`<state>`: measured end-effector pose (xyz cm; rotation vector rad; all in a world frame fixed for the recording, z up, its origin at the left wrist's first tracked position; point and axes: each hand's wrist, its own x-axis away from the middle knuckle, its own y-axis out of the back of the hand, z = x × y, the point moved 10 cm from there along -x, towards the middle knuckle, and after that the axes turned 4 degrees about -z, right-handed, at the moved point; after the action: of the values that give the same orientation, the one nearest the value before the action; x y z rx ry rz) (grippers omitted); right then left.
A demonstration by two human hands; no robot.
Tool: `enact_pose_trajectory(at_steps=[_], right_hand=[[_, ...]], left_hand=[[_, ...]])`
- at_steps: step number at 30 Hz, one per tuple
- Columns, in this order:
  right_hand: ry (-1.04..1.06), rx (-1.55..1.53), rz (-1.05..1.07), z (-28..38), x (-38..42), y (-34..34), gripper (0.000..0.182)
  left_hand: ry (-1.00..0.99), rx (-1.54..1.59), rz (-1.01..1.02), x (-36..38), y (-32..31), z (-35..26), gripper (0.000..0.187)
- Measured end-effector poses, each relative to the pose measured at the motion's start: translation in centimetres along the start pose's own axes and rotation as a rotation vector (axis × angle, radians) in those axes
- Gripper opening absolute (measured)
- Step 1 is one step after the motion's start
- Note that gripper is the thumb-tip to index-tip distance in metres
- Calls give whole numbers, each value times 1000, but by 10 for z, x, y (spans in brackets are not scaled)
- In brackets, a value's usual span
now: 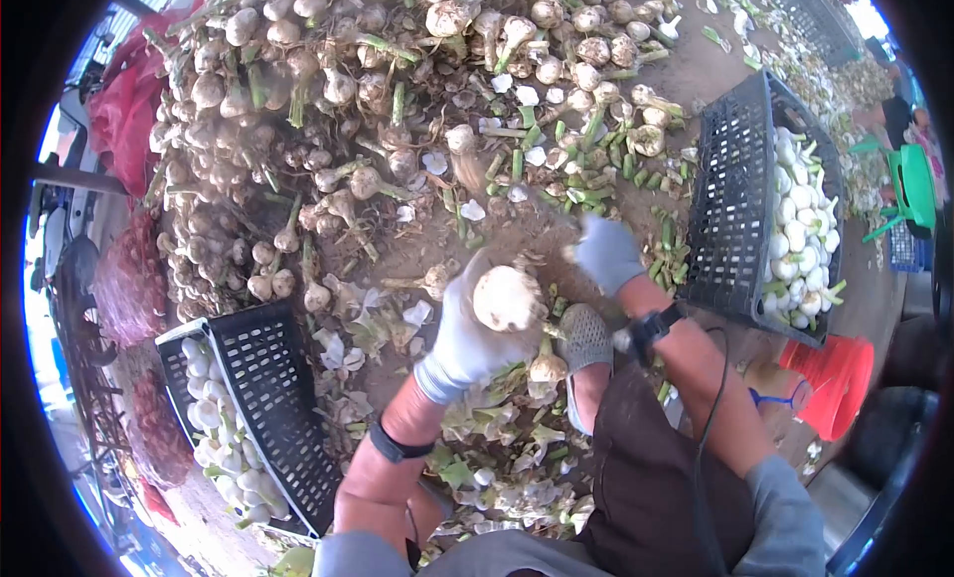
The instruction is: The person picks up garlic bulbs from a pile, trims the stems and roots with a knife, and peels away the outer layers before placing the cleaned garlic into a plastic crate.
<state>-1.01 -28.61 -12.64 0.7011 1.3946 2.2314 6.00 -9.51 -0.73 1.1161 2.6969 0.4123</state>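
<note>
My left hand (467,329), in a pale glove, is wrapped round a large whitish garlic bulb (507,299) near the middle of the view. To the right, my gloved right hand (608,255) is closed, with its fingers curled; what it holds is blurred and I cannot make it out. The two hands are apart. Just left of the held bulb lies a brownish garlic bulb (437,279) with its stalk. Below my left hand is another bulb (547,366) among peeled skins. Cut green stalk pieces (591,194) lie beyond my right hand.
A large heap of unpeeled garlic (328,90) fills the upper left. Black crates of white bulbs stand at right (730,199) and lower left (273,398). A red bucket (840,388), a green stool (912,184) and my shoe (584,340) are also in view.
</note>
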Motion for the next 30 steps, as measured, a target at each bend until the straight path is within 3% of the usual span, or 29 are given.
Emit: enact_pose_trajectory(at_steps=[1,3,5,6,8,10,11,12,14,15,16,18,20,21,23,24,26,27,28,30], right_hand=[[5,-3,-6,-6,5,2,29],[-117,-362,-152,-20,24,13,24],[0,-424,-195,2,40,11,24],[110,-489,-215,19,48,12,23],[60,-467,-80,26,63,9,21],[416,-791,-161,76,87,60,18],[338,-835,-50,79,85,53,20],[191,-830,52,39,70,-11,28],[36,-485,177,-42,56,-89,31],[58,-484,187,-28,53,-77,31],[-39,-591,168,-31,63,-63,31],[-148,-703,142,-34,68,-60,30],[-94,-827,125,-30,63,-63,32],[-61,-743,120,-21,61,-54,30],[-52,-742,93,-10,53,-54,27],[-81,-730,71,-11,55,-53,25],[-69,-734,102,1,58,-42,21],[-59,-737,125,13,61,-32,18],[-73,-733,111,18,63,-26,18],[125,-672,59,47,63,-5,16]], left_hand=[[-25,99,-70,3,3,0,51],[-48,193,-166,5,17,2,50],[-160,-358,-242,2,28,-8,55],[154,-31,-221,5,26,27,63],[334,156,-204,20,24,65,72],[344,579,-411,37,19,79,73],[307,592,-324,42,9,62,76],[186,632,-413,51,7,25,79],[324,1130,-56,51,-19,4,85],[357,1122,2,50,-17,8,86],[355,845,192,53,-22,31,87],[149,-254,99,52,18,94,85],[374,-1020,70,50,63,116,81],[371,-1023,64,49,73,129,81],[84,-1031,290,41,63,139,70],[91,-1033,287,38,64,140,70],[336,-604,185,32,64,150,60],[290,-299,81,27,63,140,54],[280,-291,97,25,52,137,54],[296,460,-118,13,42,122,54]])
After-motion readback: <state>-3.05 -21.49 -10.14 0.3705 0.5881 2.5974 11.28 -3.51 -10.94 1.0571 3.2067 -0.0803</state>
